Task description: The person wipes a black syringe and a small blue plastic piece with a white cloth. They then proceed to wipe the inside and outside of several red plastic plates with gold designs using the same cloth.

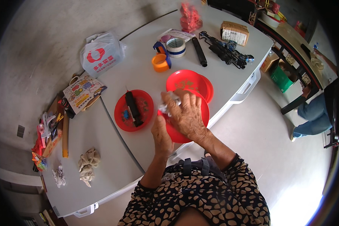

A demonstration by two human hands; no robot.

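In the head view, a red plate (205, 113) is held at the near edge of the counter (101, 143), close to the body. Its left side is gripped by the left hand (162, 133), thumb near the rim, apparently so that it is kept steady. A crumpled white cloth (177, 100) is held under the bent fingers of the right hand (188, 116), which is laid over the plate, seemingly so that pressure can be put on its surface. Just beyond, overlapping red plates (192, 77) are set down, perhaps kept within reach; a patterned centre is shown by the upper one. To the left, a black tool (133, 107) and a small blue piece (126, 114) are contained in another plate (118, 113). The contents of the white plastic bag (101, 56) cannot be told.
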